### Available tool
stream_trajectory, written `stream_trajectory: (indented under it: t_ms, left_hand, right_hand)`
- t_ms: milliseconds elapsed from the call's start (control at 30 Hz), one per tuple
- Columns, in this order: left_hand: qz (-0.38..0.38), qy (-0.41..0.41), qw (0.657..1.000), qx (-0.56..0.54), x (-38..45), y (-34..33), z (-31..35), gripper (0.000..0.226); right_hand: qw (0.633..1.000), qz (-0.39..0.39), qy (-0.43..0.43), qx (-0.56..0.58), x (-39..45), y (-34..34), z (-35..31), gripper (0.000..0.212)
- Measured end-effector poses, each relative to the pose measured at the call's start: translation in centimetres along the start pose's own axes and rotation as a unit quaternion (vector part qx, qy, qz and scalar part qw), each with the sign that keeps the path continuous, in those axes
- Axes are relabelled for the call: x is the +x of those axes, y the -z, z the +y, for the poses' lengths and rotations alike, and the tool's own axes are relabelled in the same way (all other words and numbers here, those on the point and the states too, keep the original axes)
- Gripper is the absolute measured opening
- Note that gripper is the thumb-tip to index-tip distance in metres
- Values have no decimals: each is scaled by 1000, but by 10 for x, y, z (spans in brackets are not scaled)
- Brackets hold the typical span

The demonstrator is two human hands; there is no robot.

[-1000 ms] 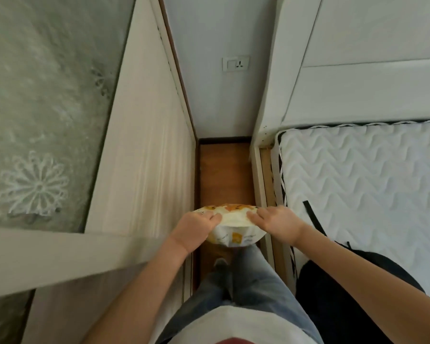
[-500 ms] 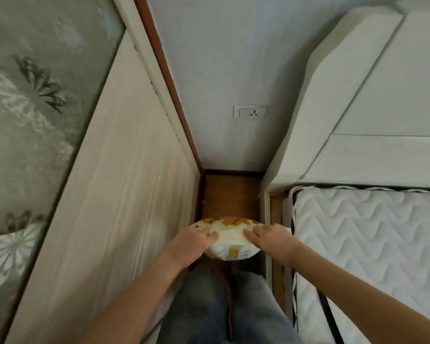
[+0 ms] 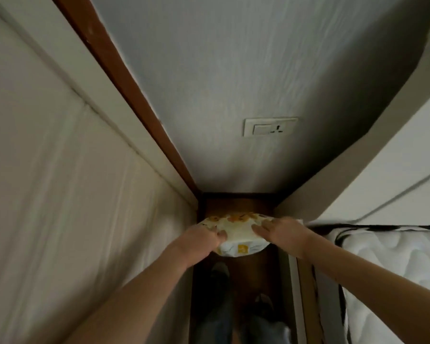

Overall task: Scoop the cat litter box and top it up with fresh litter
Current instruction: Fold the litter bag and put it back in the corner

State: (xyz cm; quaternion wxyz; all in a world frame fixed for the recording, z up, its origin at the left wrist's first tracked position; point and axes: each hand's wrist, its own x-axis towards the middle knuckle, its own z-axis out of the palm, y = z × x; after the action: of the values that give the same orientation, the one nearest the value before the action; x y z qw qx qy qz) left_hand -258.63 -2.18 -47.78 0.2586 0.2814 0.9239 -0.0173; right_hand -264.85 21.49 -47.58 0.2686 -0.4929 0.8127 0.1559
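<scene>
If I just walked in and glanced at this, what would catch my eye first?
Probably the plump white bag with orange print, held up in the narrow gap between a pale wardrobe side and the bed's mattress. The left hand grips its left end and the right hand its right end. Beyond it, a white wall socket stands out on the grey wall.
</scene>
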Motion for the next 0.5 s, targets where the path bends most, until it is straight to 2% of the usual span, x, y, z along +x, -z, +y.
stream_trajectory:
  t_ms: [200,367,500]
  left_hand:
    - [-26,41,999,-18,80,-44,-54,41]
    - [-51,21,998,32,137,-71,-89,40]
    - [-68,19,997,37,181,-122,-113,39]
  right_hand:
    - [1000,23,-9,10,94,-50,46,54]
    - [999,30,-10,21,148,-79,77,52]
    - [1000,12,-20,16,192,-118,84,51]
